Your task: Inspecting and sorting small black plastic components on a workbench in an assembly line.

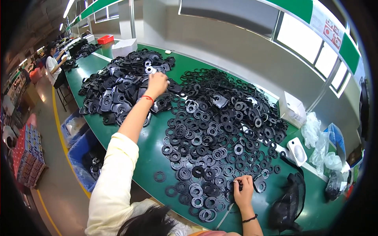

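My left hand [156, 83] reaches far out to the heap of black square-shaped plastic parts [118, 88] and is closed on one or more of them at the heap's right edge. A red string circles that wrist. My right hand [243, 190] rests low on the green bench [151, 145], fingers pinched on a black ring at the near edge of a wide spread of black rubber rings [214, 135]. A black band is on that wrist.
A small white fan [297, 151] and a black fan [289, 202] stand at the right, with clear plastic bags [323, 147] and a white box [293, 108] behind. Blue bins [80, 151] sit under the bench. Another person [53, 63] works far left.
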Demonstrator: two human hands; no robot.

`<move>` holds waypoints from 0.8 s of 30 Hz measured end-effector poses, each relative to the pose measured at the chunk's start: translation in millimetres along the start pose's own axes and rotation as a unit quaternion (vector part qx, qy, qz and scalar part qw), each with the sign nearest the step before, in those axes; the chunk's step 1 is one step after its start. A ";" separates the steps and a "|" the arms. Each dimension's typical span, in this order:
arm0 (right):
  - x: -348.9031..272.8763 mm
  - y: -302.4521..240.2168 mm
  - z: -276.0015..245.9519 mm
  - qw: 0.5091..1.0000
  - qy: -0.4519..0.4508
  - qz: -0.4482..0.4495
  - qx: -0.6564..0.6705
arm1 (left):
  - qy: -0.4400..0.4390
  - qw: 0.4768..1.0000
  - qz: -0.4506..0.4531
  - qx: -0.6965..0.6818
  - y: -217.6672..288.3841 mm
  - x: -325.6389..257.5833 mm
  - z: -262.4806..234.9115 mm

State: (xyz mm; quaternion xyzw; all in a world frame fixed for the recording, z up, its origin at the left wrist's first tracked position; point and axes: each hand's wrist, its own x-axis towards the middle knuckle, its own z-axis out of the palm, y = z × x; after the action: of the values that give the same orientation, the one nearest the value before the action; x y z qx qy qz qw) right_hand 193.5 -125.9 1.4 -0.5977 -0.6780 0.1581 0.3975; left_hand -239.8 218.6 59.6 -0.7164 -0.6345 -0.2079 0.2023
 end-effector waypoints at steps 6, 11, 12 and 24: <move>-3.4 -0.8 -0.3 1.000 -0.008 0.010 0.009 | -0.219 0.973 -0.012 0.077 53.1 -19.8 33.9; -2.9 -1.6 0.5 1.000 -0.009 0.003 0.000 | -0.248 0.964 -0.034 0.087 49.4 -25.1 37.0; -2.0 -0.7 1.0 1.000 -0.009 0.005 0.001 | -0.263 0.955 -0.037 0.127 49.6 -24.6 34.3; 0.6 1.2 2.4 1.000 -0.003 -0.014 -0.015 | -0.068 0.997 -0.031 0.014 53.1 -20.5 59.4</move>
State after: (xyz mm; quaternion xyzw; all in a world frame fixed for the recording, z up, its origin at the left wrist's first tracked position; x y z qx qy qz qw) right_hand 192.5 -124.5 -0.7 -0.5932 -0.6901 0.1445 0.3886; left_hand -186.8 228.5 -2.5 -0.7058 -0.6717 -0.1566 0.1619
